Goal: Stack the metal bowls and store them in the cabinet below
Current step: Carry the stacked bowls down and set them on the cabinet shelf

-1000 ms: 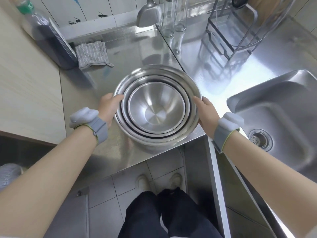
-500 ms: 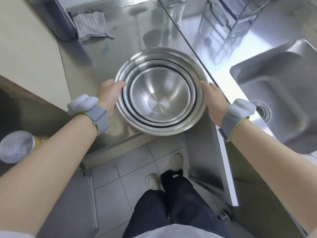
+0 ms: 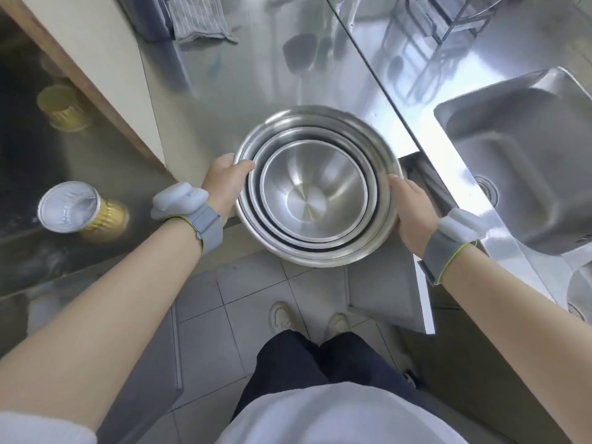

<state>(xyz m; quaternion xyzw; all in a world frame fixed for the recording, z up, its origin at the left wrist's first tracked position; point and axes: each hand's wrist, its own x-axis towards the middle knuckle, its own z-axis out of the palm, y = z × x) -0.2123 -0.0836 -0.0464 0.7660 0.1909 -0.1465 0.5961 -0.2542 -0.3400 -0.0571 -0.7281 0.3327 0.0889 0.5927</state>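
Observation:
Three nested metal bowls form one stack, the smallest innermost. My left hand grips the stack's left rim, thumb over the edge. Pressed flat against the right side is my right hand. The stack is lifted and hangs partly past the steel counter's front edge, above the tiled floor. An open cabinet door stands just below and right of the bowls. The cabinet's inside is hidden.
A steel sink lies to the right. A folded grey cloth rests at the counter's back. On the left an open lower shelf holds a foil-lidded gold can and another gold container. My feet stand on floor tiles below.
Both hands have lifted the bowl stack off the counter and pulled it toward me, past the counter's front edge. My head has tilted down, so more floor and lower shelf show.

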